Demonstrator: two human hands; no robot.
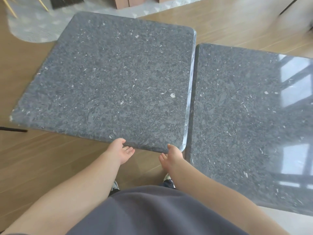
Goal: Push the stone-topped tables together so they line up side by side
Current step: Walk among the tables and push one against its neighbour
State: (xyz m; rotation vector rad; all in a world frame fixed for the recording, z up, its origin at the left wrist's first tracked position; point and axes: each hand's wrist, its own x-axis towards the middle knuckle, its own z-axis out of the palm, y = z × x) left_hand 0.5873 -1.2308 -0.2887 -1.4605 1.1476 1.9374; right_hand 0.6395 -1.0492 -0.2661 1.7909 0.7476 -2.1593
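Two square tables with dark grey speckled stone tops stand side by side on the wooden floor. The left table (110, 78) sits further from me than the right table (250, 119), so their near edges are offset. A narrow gap runs between them. My left hand (121, 150) rests against the left table's near edge, thumb on the rim and fingers stretched out just below it. My right hand (172, 156) rests on the same edge near its right corner, thumb up at the rim and fingers loose below.
A pale patterned rug (42, 22) lies on the floor beyond the left table. Brown furniture legs (128, 2) stand at the top. A thin black bar (13, 129) sticks out under the left table's near-left corner. My shoes (166, 178) are close to the tables.
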